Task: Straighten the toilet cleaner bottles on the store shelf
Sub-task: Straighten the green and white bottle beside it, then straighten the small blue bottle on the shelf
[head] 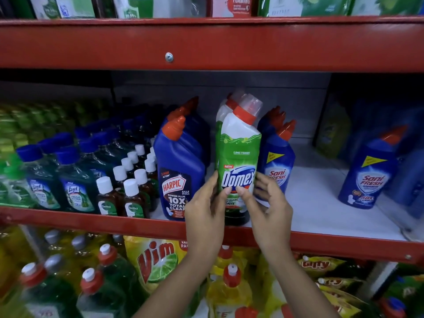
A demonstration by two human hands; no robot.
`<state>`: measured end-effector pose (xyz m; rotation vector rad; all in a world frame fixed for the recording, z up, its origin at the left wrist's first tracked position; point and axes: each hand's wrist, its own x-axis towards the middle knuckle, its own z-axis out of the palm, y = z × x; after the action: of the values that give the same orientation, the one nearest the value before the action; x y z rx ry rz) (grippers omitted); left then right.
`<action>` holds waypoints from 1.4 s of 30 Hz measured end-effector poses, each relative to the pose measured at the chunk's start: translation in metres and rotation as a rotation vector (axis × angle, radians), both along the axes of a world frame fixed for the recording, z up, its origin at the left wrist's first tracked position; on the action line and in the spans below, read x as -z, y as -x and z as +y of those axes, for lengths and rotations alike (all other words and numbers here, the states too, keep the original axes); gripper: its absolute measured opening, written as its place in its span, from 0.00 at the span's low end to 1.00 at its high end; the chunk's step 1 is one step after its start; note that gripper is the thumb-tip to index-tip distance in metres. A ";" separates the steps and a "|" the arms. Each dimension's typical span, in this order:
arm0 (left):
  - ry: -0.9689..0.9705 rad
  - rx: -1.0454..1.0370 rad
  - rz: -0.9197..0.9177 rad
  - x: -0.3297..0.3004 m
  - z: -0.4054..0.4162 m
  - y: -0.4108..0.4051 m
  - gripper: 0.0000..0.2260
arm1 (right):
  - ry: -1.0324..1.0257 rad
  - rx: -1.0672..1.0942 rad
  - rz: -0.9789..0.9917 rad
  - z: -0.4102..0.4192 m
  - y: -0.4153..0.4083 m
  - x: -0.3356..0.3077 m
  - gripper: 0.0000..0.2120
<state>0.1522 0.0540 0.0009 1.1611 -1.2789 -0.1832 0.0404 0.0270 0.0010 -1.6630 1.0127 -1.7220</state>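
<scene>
A green and white Domex bottle (238, 154) with a red cap stands upright at the front of the middle shelf (321, 210), label facing me. My left hand (204, 212) grips its lower left side, thumb on the label. My right hand (268, 207) holds its lower right side, thumb on the front. Another Domex bottle stands right behind it, mostly hidden. A row of blue Harpic bottles (181, 171) stands just to the left. Blue Sani Fresh bottles (278, 166) stand to the right, and one more Sani Fresh bottle (369, 173) stands apart at far right.
Small brown Dettol bottles (133, 198) and green Lizol bottles (75, 187) fill the shelf's left part. The red upper shelf edge (206, 47) hangs low overhead. Below are Vim packs (158, 260) and dish-liquid bottles (231, 278). Bare white shelf lies between the Sani Fresh groups.
</scene>
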 end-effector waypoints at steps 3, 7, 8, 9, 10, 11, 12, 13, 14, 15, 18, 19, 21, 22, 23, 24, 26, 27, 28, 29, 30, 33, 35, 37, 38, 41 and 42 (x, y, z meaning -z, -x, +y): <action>0.000 0.004 -0.003 0.000 0.004 0.001 0.19 | -0.006 -0.011 0.006 0.001 0.001 0.000 0.19; 0.024 -0.054 -0.038 -0.001 0.008 0.007 0.19 | -0.049 -0.050 0.031 0.004 0.008 -0.001 0.20; 0.043 -0.097 -0.059 -0.001 0.010 0.010 0.19 | -0.062 -0.052 0.022 0.006 0.012 -0.002 0.21; 0.073 -0.140 -0.077 0.000 0.012 0.014 0.19 | -0.069 -0.048 0.009 0.008 0.018 -0.003 0.22; 0.115 -0.174 -0.094 0.001 0.014 0.019 0.19 | -0.071 -0.038 -0.009 0.011 0.025 -0.004 0.22; 0.165 -0.193 -0.115 0.003 0.015 0.024 0.19 | -0.069 -0.029 -0.032 0.014 0.033 -0.005 0.22; 0.210 -0.193 -0.140 0.004 0.015 0.031 0.18 | -0.065 -0.022 -0.057 0.018 0.043 -0.007 0.21; 0.242 -0.171 -0.168 0.004 0.015 0.040 0.18 | -0.059 -0.018 -0.077 0.023 0.054 -0.007 0.20; 0.258 -0.128 -0.192 0.003 0.016 0.049 0.18 | -0.054 -0.017 -0.095 0.027 0.066 -0.006 0.20; 0.253 -0.065 -0.206 0.002 0.016 0.060 0.19 | -0.057 -0.019 -0.114 0.030 0.078 -0.004 0.21; 0.132 0.185 -0.186 -0.006 0.010 0.098 0.21 | -0.087 0.006 -0.170 0.031 0.117 0.002 0.24; 0.075 0.256 -0.168 -0.008 0.005 0.111 0.22 | -0.093 0.032 -0.176 0.030 0.131 0.002 0.25; -0.043 0.367 -0.130 -0.010 -0.008 0.138 0.25 | -0.114 0.083 -0.190 0.022 0.155 -0.001 0.27; -0.099 0.417 -0.107 -0.012 -0.015 0.151 0.27 | -0.125 0.099 -0.187 0.017 0.167 -0.004 0.27; -0.150 0.461 -0.083 -0.013 -0.023 0.164 0.28 | -0.134 0.106 -0.174 0.010 0.177 -0.006 0.27; -0.193 0.497 -0.064 -0.015 -0.032 0.176 0.29 | -0.144 0.109 -0.157 0.001 0.188 -0.008 0.28; -0.256 0.533 -0.036 -0.019 -0.051 0.197 0.30 | -0.185 0.125 -0.130 -0.017 0.204 -0.010 0.30; -0.276 0.534 -0.023 -0.022 -0.061 0.207 0.31 | -0.203 0.133 -0.120 -0.026 0.211 -0.012 0.30; -0.289 0.529 -0.008 -0.024 -0.071 0.215 0.31 | -0.209 0.145 -0.110 -0.035 0.216 -0.013 0.30; -0.300 0.521 0.010 -0.026 -0.081 0.223 0.31 | -0.205 0.157 -0.105 -0.043 0.220 -0.014 0.30; -0.308 0.510 0.032 -0.028 -0.090 0.229 0.30 | -0.200 0.171 -0.110 -0.050 0.223 -0.016 0.30; -0.301 0.457 0.117 -0.030 -0.115 0.243 0.27 | -0.212 0.222 -0.160 -0.069 0.228 -0.017 0.28; -0.277 0.415 0.151 -0.029 -0.126 0.248 0.24 | -0.234 0.255 -0.176 -0.081 0.232 -0.013 0.25; -0.241 0.424 0.177 -0.027 -0.131 0.251 0.19 | -0.243 0.272 -0.152 -0.087 0.233 -0.010 0.23; -0.227 0.433 0.180 -0.026 -0.132 0.251 0.17 | -0.240 0.279 -0.138 -0.090 0.234 -0.009 0.22; -0.191 0.435 0.166 -0.023 -0.132 0.250 0.15 | -0.204 0.285 -0.126 -0.092 0.234 -0.008 0.17; -0.182 0.435 0.166 -0.023 -0.130 0.249 0.15 | -0.189 0.283 -0.127 -0.091 0.234 -0.009 0.14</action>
<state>-0.0966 -0.0765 0.0235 0.9820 -1.3720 -0.7148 -0.1931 -0.0640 0.0103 -1.3250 1.3547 -1.8175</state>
